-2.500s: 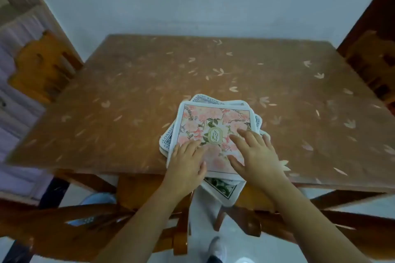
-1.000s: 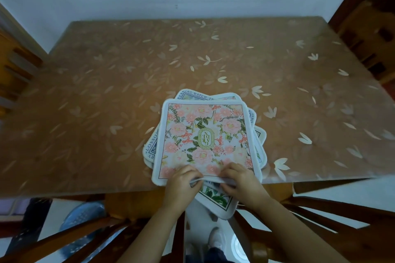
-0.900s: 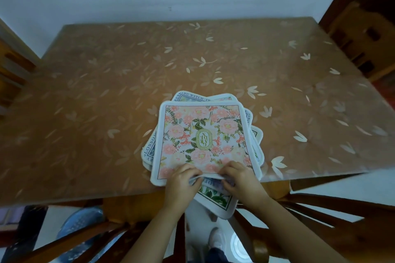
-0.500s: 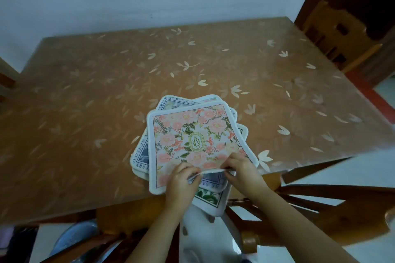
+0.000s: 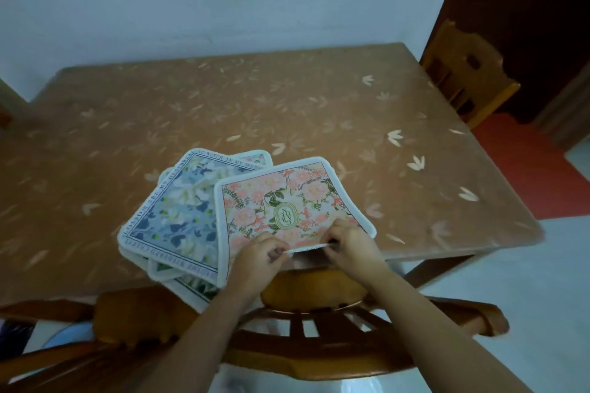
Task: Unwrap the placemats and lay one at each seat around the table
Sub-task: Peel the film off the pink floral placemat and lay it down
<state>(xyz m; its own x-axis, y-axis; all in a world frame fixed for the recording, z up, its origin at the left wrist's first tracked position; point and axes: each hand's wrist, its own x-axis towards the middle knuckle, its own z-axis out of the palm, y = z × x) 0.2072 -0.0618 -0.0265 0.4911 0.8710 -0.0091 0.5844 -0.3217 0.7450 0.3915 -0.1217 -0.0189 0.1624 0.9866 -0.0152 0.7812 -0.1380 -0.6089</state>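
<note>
my left hand (image 5: 260, 254) and right hand (image 5: 351, 242) both pinch the near edge of the pink placemat (image 5: 287, 201), which lies partly over the blue stack (image 5: 182, 210) on the table (image 5: 319, 105). if i drag it carelessly, that overhanging stack could slide onto the chair (image 5: 313, 287).

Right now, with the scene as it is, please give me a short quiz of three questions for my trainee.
1. True or false: the left hand and the right hand both pinch the pink placemat at its near edge.
2. The top placemat of the pile is: A blue, B red, C black.
3. Fill in: the pile lies on the table by its ____ edge (near/far).
Key: 1 true; 2 A; 3 near.
</note>
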